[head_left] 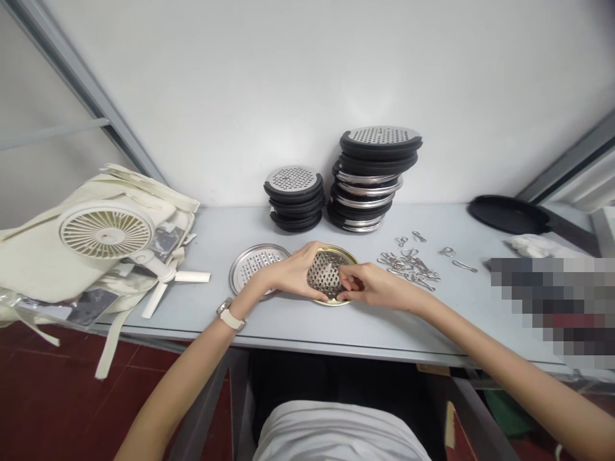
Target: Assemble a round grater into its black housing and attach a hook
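Note:
A round metal grater disc with a gold-coloured rim lies on the grey table in front of me. My left hand spans its left side, with fingers at the far rim and the thumb at the near rim. Over the disc's right part, my right hand is closed, fingers curled and thumb by the near rim; whatever is inside them is hidden. A silver grater disc lies partly under my left wrist. To the right of my right hand is a loose pile of small wire clips.
Behind stand a short stack of black-rimmed perforated discs and a taller mixed stack. At left, a white fan rests on a cream bag. A black pan-shaped object and white cloth are at right.

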The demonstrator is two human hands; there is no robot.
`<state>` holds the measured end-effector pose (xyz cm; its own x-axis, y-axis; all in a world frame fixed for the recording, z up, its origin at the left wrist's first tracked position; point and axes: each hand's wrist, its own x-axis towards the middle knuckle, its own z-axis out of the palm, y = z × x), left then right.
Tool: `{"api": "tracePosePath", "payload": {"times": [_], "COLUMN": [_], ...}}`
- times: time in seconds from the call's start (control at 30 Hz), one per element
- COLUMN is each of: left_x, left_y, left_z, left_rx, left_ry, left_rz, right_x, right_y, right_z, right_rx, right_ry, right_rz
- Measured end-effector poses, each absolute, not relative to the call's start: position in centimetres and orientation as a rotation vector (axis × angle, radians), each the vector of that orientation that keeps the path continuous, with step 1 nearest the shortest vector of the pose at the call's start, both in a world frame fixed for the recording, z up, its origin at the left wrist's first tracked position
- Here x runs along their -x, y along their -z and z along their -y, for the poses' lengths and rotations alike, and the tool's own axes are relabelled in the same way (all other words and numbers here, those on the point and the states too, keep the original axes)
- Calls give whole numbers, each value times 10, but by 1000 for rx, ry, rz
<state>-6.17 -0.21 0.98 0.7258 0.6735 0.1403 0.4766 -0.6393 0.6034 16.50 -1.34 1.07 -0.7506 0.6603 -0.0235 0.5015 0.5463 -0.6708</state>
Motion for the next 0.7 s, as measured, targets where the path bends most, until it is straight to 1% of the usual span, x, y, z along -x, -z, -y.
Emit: {"api": "tracePosePath", "payload": {"times": [0.2, 0.43, 0.6, 0.7], "left_x": [60, 59, 62, 64], "left_y": [-6, -7, -1, 2], "left_z": [4, 4, -3, -11], "left_rx": [-2410, -2419, -2379, -2355], "left_ry": [-399, -344, -391, -387], "left_rz": [-1002, -1012, -991, -987], "right_x": [-159, -154, -151, -150], "right_y": [-16, -18, -15, -17], "right_z": [8, -4, -18, -18], "right_rx": [1028, 1060, 1014, 1033], "right_ry": [-1034, -1086, -1180, -1168], "right_rz": [2577, 2628, 2682, 2681]}}
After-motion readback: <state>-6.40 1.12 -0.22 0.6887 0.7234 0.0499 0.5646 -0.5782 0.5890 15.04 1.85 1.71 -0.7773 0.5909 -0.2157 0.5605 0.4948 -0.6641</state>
